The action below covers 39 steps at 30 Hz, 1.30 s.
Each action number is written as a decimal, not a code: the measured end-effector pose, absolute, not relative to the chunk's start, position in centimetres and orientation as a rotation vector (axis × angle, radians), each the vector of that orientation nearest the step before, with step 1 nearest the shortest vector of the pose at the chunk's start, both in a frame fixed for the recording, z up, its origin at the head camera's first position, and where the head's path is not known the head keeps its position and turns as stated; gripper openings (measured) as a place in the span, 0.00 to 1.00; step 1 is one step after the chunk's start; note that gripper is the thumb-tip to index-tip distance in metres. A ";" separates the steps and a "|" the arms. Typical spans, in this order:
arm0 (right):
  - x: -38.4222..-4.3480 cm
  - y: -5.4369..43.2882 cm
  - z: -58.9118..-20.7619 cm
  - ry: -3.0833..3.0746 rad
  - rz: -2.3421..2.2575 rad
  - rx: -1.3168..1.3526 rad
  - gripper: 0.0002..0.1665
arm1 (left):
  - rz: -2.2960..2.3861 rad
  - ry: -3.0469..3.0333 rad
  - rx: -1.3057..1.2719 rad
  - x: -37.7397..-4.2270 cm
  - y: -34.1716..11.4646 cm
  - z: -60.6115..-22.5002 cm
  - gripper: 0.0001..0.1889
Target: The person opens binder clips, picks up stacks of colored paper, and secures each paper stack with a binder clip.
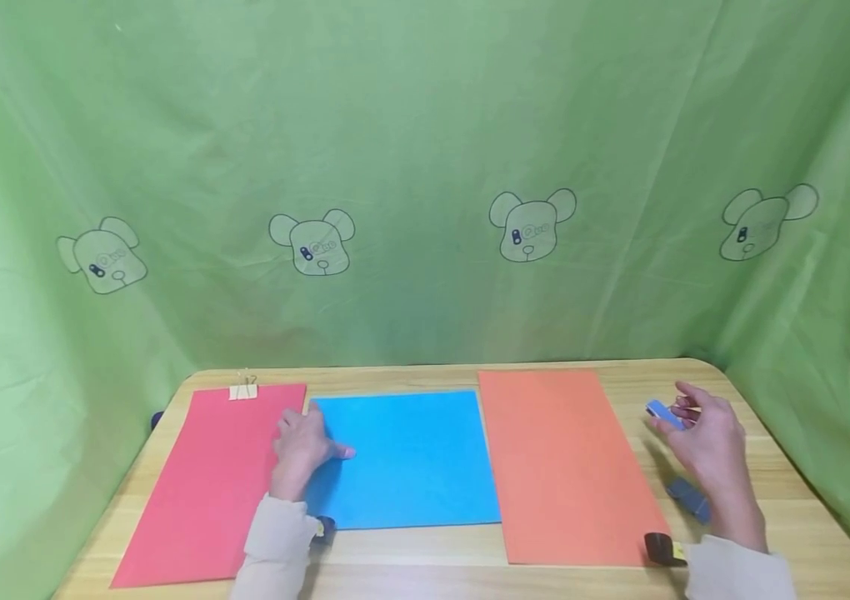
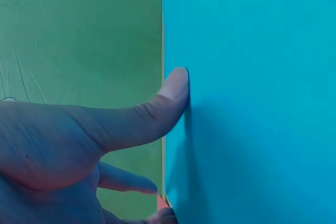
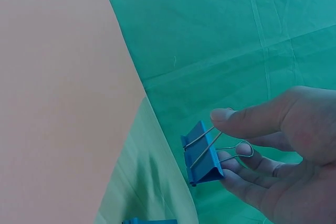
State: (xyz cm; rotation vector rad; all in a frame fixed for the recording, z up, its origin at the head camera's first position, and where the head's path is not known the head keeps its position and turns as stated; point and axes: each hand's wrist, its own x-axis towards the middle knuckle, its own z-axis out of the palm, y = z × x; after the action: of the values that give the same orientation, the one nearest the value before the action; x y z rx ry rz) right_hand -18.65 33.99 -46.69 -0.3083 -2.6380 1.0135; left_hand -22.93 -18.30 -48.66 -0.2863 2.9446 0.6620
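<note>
My left hand (image 1: 303, 446) is at the left edge of the blue sheet (image 1: 410, 467), its thumb stretched out over the surface. In the left wrist view the thumb (image 2: 170, 90) lies against the blue, while the other fingers reach toward the sheet's corner, partly out of frame. Above the table on the right, my right hand (image 1: 713, 442) pinches a blue binder clip (image 3: 202, 153) by its wire handles, thumb on one side and fingers on the other. A second, darker-looking blue binder clip (image 1: 690, 500) lies on the table below that hand.
To the left lies a red sheet (image 1: 200, 483) with a cream binder clip (image 1: 242, 392) at its top edge. An orange sheet (image 1: 567, 467) lies right of the blue one. Green cloth (image 1: 410, 167) surrounds the wooden table (image 1: 410, 575) behind and at both sides.
</note>
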 end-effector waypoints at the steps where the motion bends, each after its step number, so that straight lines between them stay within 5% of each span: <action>1: -18.6 34.0 -46.7 -2.640 1.015 -0.312 0.43 | 0.654 2.943 -0.307 -22.9 -18.2 -48.5 0.57; 8: -18.7 34.0 -46.7 -2.646 0.996 -0.308 0.42 | 0.667 2.938 -0.397 -22.5 -17.9 -48.3 0.50; 21: -19.0 33.8 -46.3 -2.666 1.007 -0.308 0.42 | 0.681 2.934 -0.358 -22.2 -18.9 -48.6 0.56; 39: -18.6 34.0 -46.4 -2.694 1.061 -0.381 0.49 | 1.527 2.732 -0.180 -23.4 -22.1 -49.1 0.26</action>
State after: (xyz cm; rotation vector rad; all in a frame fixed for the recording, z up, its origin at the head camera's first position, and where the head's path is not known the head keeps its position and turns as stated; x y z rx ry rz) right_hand -18.61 34.01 -46.44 -0.3811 -2.6940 1.0613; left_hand -23.43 -22.09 -49.11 -0.1795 2.7316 1.5268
